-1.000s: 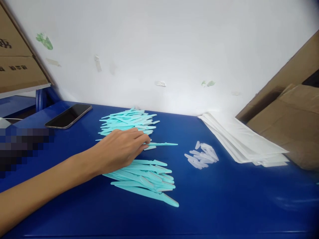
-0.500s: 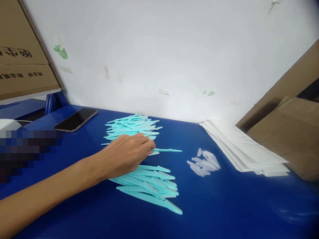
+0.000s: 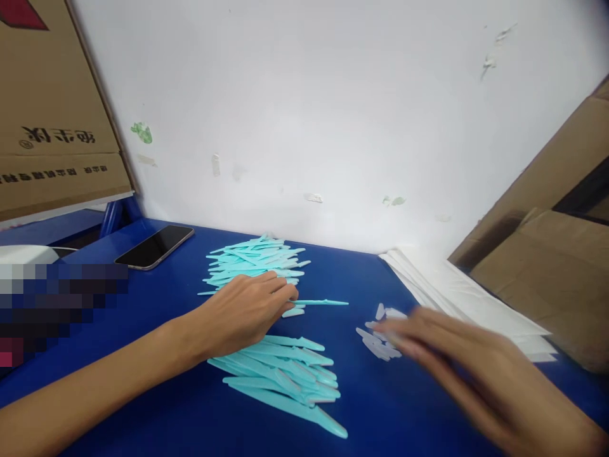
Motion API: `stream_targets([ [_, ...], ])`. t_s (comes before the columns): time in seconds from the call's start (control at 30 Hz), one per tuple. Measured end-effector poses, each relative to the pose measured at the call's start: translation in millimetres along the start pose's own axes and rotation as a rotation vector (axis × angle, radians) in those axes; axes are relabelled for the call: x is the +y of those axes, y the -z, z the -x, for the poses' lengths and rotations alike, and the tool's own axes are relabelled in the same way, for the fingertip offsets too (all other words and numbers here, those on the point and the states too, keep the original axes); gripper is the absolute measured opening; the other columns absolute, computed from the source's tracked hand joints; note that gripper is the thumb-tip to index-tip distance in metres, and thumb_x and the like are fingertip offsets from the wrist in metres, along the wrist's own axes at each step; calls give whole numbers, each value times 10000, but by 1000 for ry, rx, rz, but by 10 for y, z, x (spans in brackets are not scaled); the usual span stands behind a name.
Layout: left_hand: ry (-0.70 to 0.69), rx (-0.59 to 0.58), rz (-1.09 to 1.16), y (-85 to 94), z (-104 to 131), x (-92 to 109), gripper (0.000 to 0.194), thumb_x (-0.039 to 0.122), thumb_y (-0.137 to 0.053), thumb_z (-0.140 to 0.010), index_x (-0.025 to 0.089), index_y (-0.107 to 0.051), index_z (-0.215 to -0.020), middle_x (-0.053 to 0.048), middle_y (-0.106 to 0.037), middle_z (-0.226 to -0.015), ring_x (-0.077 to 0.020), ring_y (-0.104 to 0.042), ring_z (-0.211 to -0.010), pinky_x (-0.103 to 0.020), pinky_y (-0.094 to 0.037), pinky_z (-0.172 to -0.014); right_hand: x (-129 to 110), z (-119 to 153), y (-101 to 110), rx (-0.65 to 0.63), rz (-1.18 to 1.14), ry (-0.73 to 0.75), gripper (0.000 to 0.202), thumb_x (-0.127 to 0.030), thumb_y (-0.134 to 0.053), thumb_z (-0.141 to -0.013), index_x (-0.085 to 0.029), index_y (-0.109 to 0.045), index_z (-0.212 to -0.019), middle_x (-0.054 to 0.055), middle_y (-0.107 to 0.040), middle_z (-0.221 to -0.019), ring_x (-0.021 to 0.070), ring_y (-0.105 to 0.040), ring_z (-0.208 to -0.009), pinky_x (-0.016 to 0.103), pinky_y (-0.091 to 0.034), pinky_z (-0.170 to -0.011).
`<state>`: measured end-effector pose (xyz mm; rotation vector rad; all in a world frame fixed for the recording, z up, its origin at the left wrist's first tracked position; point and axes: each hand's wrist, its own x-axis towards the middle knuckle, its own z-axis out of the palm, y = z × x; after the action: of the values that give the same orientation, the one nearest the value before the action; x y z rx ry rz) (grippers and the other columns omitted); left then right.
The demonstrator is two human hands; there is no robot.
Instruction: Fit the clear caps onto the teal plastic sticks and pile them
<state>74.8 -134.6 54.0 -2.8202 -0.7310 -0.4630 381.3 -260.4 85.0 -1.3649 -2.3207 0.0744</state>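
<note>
My left hand (image 3: pixel 254 311) pinches a turquoise eyebrow razor (image 3: pixel 323 303), its blade end pointing right. Behind the hand lies a heap of turquoise eyebrow razors (image 3: pixel 257 254); in front of it is a second, looser pile of the same razors (image 3: pixel 285 371). On the right, the fingertips of my right hand (image 3: pixel 457 355) are over a small heap of translucent plastic blade caps (image 3: pixel 375 346). Motion blurs that hand, so whether it grips a cap cannot be made out.
A blue table (image 3: pixel 166 419) runs up to a white wall (image 3: pixel 295 114). A smartphone (image 3: pixel 156 247) lies at the back left. White flat sheets or bags (image 3: pixel 466 295) are stacked at the right. Cardboard boxes stand on the left (image 3: pixel 57 127) and the right (image 3: pixel 547 279).
My right hand has come in from the right to the cap heap. My left hand still holds the razor in the same place. The camera view has tilted up slightly.
</note>
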Motion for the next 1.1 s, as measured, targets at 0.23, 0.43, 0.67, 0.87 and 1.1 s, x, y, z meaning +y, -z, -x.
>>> stream_targets([
  [0.23,37,58,17,1,-1,-60,237,227,-352,-1082,180,-580,-1042,-43,-667,-921,-182,-594,-794,-283,-381,-573,378,-914,-325,96,-52,56,290,-372,-500,-1040,-244,-756,-1087,44,-760,-979,182,-695,-831,308,-530,-736],
  [0.43,82,89,20,6,-10,-80,242,242,-354,-1082,175,-579,-1026,-48,-684,-916,-192,-612,-801,-280,-397,-575,449,-789,-405,132,-130,33,338,-384,-465,-1055,-220,-756,-1004,31,-709,-804,159,-621,-681,289,-470,-644],
  [0.67,65,106,64,37,-23,-23,198,219,-387,-1073,182,-579,-1045,-29,-692,-920,-188,-621,-772,-280,-387,-571,429,-789,-457,111,-153,93,285,-348,-492,-1054,-223,-749,-1053,43,-735,-940,167,-662,-807,292,-503,-736],
  [0.87,19,171,132,-21,0,-10,169,201,-423,-1061,177,-590,-1050,-28,-685,-929,-197,-585,-809,-312,-404,-655,315,-727,-558,143,-58,244,295,-304,-473,-1067,-182,-724,-1163,79,-734,-982,164,-686,-819,277,-517,-715],
  [1.1,-64,285,152,-103,17,71,186,162,-404,-1067,165,-576,-1136,-26,-627,-877,-181,-514,-769,-333,-374,-730,223,-709,-582,262,-23,333,285,-280,-480,-1067,-161,-715,-1176,73,-718,-903,126,-648,-684,236,-475,-577],
])
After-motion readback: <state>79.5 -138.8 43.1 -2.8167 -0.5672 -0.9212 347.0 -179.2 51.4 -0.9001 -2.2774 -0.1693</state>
